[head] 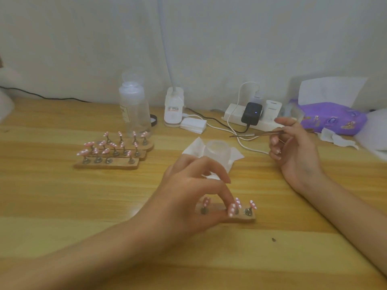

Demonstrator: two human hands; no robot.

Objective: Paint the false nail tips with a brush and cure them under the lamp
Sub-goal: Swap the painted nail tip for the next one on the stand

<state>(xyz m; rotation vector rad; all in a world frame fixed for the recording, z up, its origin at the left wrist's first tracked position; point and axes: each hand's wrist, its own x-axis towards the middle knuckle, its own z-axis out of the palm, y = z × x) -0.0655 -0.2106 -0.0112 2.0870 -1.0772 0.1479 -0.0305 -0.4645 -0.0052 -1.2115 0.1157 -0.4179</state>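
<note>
Partly hidden: the left hand (188, 197) covers much of the near wooden strip (250, 218) at the table's front centre. Its thumb and index finger pinch 1 pink nail tip (232, 210) on a stand there, with other tips just beside it. The right hand (297, 151) grips a thin tool (259, 133), too blurred to tell brush from tweezers. The lamp (173, 107) has its neck cut off at the top. Behind are 3 more strips (106, 164) of tips, a clear bottle (134, 109), a cup (217, 151) on tissue, a power strip (232, 116) and a purple pack (333, 120).
</note>
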